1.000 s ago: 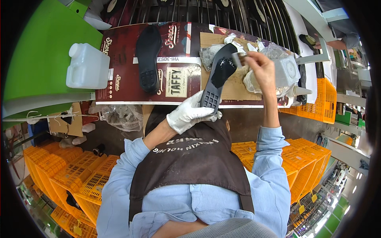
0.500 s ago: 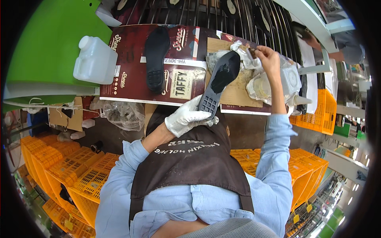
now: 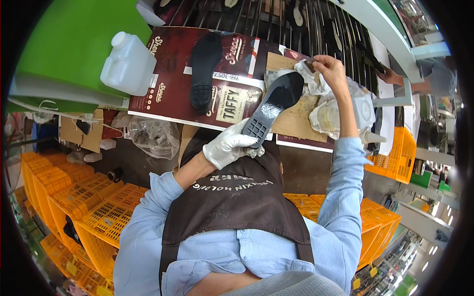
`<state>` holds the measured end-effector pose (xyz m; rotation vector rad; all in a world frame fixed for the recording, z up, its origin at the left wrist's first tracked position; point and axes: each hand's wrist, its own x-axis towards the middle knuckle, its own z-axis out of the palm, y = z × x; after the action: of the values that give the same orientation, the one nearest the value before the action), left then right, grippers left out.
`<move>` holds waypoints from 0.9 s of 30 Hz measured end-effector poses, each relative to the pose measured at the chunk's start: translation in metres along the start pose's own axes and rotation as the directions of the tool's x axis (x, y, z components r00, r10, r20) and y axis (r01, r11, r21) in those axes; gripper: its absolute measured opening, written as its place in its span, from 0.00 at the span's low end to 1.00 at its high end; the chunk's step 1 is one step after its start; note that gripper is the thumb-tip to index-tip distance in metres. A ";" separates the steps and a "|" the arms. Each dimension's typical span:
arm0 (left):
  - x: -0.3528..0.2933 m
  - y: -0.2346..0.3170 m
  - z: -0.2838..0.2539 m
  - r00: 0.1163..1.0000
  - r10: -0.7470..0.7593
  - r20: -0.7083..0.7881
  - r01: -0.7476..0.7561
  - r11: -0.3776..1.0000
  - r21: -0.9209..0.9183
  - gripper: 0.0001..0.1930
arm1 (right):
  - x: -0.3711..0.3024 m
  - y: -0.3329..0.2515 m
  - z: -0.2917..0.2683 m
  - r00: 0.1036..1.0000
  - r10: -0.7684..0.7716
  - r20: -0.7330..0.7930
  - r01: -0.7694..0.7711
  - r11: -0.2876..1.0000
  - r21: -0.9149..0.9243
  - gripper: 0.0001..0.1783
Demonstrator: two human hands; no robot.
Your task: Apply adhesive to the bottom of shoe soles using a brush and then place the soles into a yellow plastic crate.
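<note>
My left hand (image 3: 228,148), in a white glove, is closed around the heel of a black shoe sole (image 3: 276,101). The sole tilts up and away to the right, and its forefoot and middle shine as if wet. Bare, my right hand (image 3: 333,74) pinches a small brown thing (image 3: 310,64) beyond the toe; its kind is unclear. Crumpled white material (image 3: 318,88) lies under that hand on a stained cardboard piece (image 3: 296,120). A second black sole (image 3: 205,69) rests on the dark red printed board (image 3: 170,89) to the left.
A white plastic jug (image 3: 129,64) stands at the left by a green panel (image 3: 74,44). Right of the cardboard sit a plastic-wrapped container (image 3: 328,118) and a white nozzle (image 3: 374,138). Behind, metal rollers (image 3: 269,29) carry several soles. Orange crates (image 3: 111,209) are stacked on both sides.
The shine on the held sole now reaches from the forefoot into the middle. My right hand has shifted slightly up and left; my left hand still grips the heel. The view has shifted slightly.
</note>
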<state>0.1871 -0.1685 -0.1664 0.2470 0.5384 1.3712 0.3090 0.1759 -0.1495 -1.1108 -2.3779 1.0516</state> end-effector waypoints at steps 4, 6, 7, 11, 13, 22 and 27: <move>-0.001 0.000 -0.003 1.000 0.021 -0.006 -0.021 0.999 -0.037 0.22 | -0.018 -0.056 0.020 0.877 -0.142 0.459 0.153 0.988 0.013 0.11; 0.000 0.000 -0.004 1.000 0.009 -0.007 -0.009 1.000 -0.015 0.22 | 0.000 -0.024 0.020 0.958 -0.204 0.200 0.216 0.976 -0.038 0.11; -0.001 0.000 -0.005 1.000 0.019 -0.014 -0.020 1.000 -0.017 0.22 | 0.006 -0.031 0.020 0.972 -0.219 0.089 0.222 0.975 -0.017 0.11; -0.002 0.000 -0.004 0.999 0.024 -0.027 -0.026 0.998 -0.062 0.21 | -0.015 -0.075 0.026 0.767 -0.251 0.590 0.278 0.959 0.046 0.12; -0.001 -0.004 -0.010 0.999 0.037 0.005 -0.036 0.997 -0.070 0.21 | -0.007 -0.067 0.035 0.763 -0.212 0.611 0.256 0.967 0.016 0.11; -0.001 0.003 -0.010 0.999 0.036 -0.005 -0.036 0.995 -0.089 0.20 | -0.010 -0.089 0.052 0.795 -0.308 0.523 0.285 0.950 0.127 0.12; -0.003 -0.002 -0.010 0.996 0.058 -0.065 -0.067 0.987 -0.146 0.20 | -0.036 -0.115 0.054 0.551 -0.432 0.714 0.316 0.900 0.301 0.11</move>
<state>0.1837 -0.1729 -0.1754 0.1025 0.4795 1.4758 0.2426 0.0728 -0.1015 0.0086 -2.8834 1.7256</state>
